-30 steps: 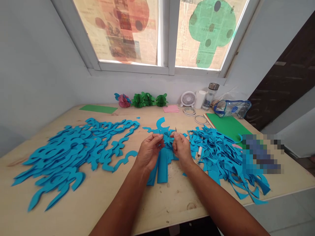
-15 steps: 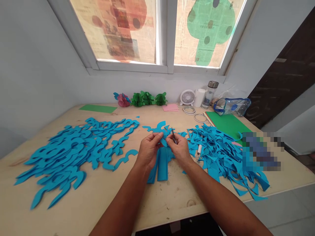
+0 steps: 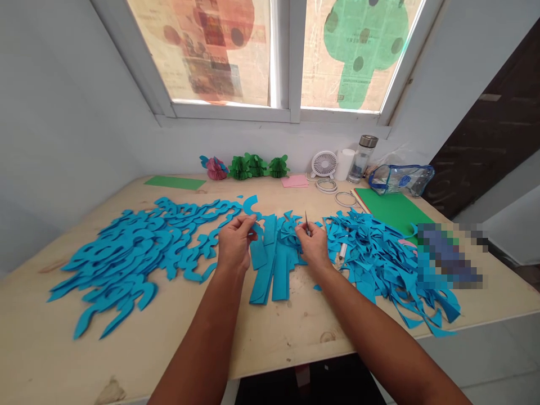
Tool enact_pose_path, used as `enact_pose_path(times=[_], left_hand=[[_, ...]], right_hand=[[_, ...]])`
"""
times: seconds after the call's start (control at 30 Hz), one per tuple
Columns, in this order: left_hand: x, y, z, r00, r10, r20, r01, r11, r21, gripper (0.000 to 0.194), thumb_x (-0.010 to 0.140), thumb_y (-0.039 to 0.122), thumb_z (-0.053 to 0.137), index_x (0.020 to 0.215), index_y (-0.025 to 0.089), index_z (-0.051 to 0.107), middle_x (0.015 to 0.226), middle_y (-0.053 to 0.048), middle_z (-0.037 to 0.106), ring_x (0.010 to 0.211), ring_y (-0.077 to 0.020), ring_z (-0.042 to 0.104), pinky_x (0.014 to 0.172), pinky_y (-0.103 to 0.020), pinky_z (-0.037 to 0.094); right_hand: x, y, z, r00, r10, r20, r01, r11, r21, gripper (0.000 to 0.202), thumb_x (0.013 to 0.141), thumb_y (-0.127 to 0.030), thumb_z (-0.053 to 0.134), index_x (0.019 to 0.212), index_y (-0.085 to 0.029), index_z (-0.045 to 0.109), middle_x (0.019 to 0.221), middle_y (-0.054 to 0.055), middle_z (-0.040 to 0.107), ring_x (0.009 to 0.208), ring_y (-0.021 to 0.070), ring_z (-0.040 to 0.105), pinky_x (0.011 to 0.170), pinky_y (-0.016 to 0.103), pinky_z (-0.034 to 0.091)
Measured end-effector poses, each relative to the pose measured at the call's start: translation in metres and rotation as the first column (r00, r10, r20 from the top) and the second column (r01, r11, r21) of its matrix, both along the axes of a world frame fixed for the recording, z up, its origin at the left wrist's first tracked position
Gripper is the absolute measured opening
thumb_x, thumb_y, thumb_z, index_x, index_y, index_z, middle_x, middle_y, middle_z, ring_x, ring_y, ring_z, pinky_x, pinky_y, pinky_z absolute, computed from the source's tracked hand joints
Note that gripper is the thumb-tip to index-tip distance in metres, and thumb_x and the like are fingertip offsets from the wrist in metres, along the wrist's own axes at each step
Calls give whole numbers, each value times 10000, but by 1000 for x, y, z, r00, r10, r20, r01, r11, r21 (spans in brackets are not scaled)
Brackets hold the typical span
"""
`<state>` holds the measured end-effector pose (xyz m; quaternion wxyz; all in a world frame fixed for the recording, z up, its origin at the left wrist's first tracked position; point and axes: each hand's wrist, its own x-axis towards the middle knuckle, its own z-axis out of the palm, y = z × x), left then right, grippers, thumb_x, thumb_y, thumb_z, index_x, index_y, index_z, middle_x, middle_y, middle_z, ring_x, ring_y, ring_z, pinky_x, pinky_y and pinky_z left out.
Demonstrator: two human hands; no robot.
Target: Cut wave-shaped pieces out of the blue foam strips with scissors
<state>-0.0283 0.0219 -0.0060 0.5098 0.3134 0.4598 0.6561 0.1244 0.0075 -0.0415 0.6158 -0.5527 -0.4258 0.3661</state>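
Pinched in my left hand is a curved blue paper cutout, its arched end standing above the fingertips. My right hand is closed around small scissors, dark narrow blades pointing up and away; the handles are hidden in the palm. The scissors and the cutout are apart. Between and below the hands lie several folded blue paper strips. Left of my left hand spreads a heap of wavy blue cutouts. Blue paper scraps are piled right of my right hand.
A white marker lies among the scraps. Green sheets rest at right, near a clear pouch. Along the wall stand a bottle, a small fan, green paper ornaments and a pink one.
My hands have moved apart. The left went leftward with the cutout, and the scissors in the right hand moved away from the paper. The view shifted slightly.
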Motion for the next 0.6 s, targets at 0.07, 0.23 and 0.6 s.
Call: enact_pose_path(times=[0.07,0.23,0.6], left_hand=[[-8,5,-3,996,60,-71,-62,998,-25,245,520,280,795,643,155,624,577,40,565,485,-79,469,446,-209,356],[-48,5,-8,929,161,-333,-218,966,-141,227,530,294,737,647,180,580,514,44,509,467,-111,449,464,-244,360],[-54,-19,-17,-10,-90,-996,21,996,-90,288,797,380,571,990,183,654,974,-120,694,953,-312,626,800,-373,442]], right_hand=[[4,4,-2,997,-71,-41,71,997,-4,218,681,-391,604,671,-180,547,509,-80,348,498,96,293,466,235,236],[10,10,-5,963,-140,-230,125,989,-78,318,683,-364,609,929,-164,577,457,-118,335,404,90,265,411,229,194],[2,5,-8,983,-60,-175,65,998,22,195,704,-322,590,813,-160,598,462,-111,289,418,80,241,418,234,151]])
